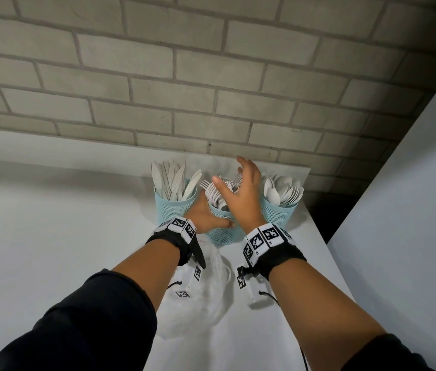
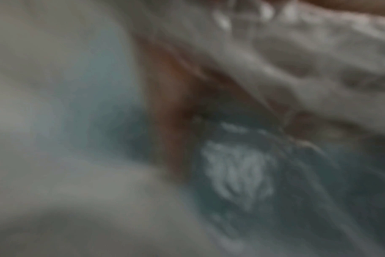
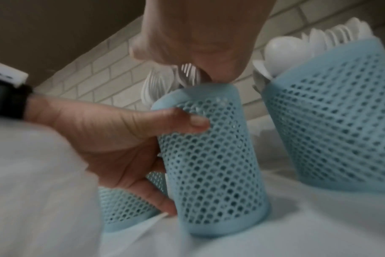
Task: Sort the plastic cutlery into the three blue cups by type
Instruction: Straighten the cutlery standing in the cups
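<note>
Hands: left hand (image 3: 112, 139) grips middle (image 3: 211, 156) of three cups, right hand (image 1: 241, 194) spread.

The left wrist view is smeared throughout. In the head view the right hand (image 1: 241, 194) covers most of the forks (image 1: 212, 192), and the middle cup (image 1: 223, 234) hides the left hand's (image 1: 206, 215) fingers at 3 o'clock.

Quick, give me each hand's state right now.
Left hand: grips the middle blue cup, the one with forks.
Right hand: open, fingers spread over the forks, holding nothing.
</note>
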### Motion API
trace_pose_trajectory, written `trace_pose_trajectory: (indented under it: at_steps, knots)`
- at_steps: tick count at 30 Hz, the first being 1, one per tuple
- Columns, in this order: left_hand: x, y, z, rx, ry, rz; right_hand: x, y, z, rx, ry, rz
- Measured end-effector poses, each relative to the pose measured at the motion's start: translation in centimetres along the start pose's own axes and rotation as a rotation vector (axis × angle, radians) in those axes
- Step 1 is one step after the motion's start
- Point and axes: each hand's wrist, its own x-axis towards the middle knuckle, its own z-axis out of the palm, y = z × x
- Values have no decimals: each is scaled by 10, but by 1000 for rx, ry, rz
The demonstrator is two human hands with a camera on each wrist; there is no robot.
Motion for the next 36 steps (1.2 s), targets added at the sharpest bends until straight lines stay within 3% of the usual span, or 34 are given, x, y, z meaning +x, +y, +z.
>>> trace_pose_trajectory:
  at_steps: [3,7,11,15,18,22,26,31,36]
  knots:
    - [4,-4,0,-8,-31,-53,-10,7,1,87,-16,-12]
    - [7,-7,3,28,-44,-66,-4,8,-2,-165,-250,-40]
    - [9,-9,6,16,2,-75,12,1,7,-103,-141,228]
    - [14,-12,8,-30,25,-32,21,7,15,-185,-258,184]
    - [18,-14,7,-22,44,-45,23,12,10,-85,-200,142]
    - [21,-14,4,3,-2,-65,27,15,4,72,-13,143]
    - [24,-11,4,11,-5,-83,27,12,0,76,2,97]
    - [26,-14,7,132,55,-52,28,7,-6,-23,-128,218]
    - [13,1,5,194,153,9,24,0,-20,-260,-361,201]
